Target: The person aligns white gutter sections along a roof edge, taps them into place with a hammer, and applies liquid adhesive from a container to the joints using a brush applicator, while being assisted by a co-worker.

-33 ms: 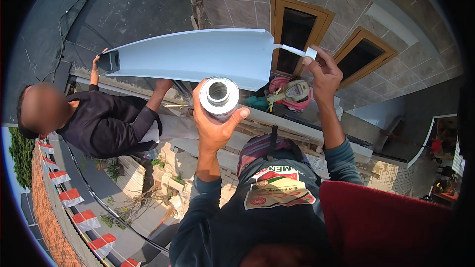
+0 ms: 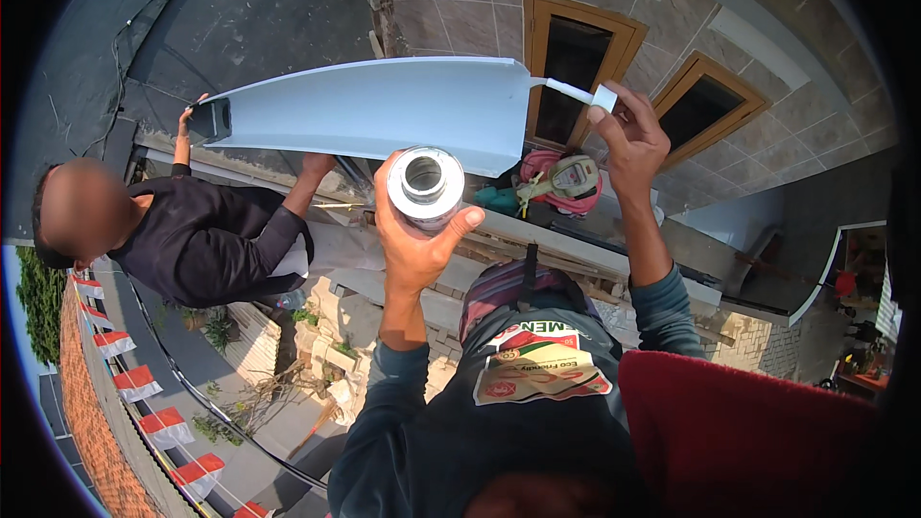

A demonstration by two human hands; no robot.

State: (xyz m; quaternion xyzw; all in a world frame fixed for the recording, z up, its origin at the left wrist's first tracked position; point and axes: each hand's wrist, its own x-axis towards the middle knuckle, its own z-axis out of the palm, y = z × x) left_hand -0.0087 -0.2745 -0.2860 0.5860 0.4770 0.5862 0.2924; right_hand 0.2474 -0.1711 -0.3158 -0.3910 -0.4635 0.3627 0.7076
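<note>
My left hand [image 2: 418,230] is wrapped around an open metal can [image 2: 426,187] with a round silver neck, held upright. Between the thumb and fingers of my right hand [image 2: 633,134] is the white cap of a brush applicator [image 2: 570,91]. Its white stem points left, and the tip appears to touch the right end of a long pale blue gutter [image 2: 384,105]. The gutter stretches leftward beyond the can. A co-worker [image 2: 211,230] in a dark top has both hands at its left part, where a dark end piece [image 2: 212,121] shows.
Below the gutter's right end lies a green power tool [image 2: 571,177] on pink cloth. A tiled wall with brown-framed windows [image 2: 595,48] rises behind. A red cloth [image 2: 729,422] hangs at lower right. Rubble [image 2: 336,355] and red-white flags [image 2: 168,427] are at lower left.
My right hand and the brush applicator have shifted very slightly up and to the right. The can, the gutter and the co-worker look unchanged.
</note>
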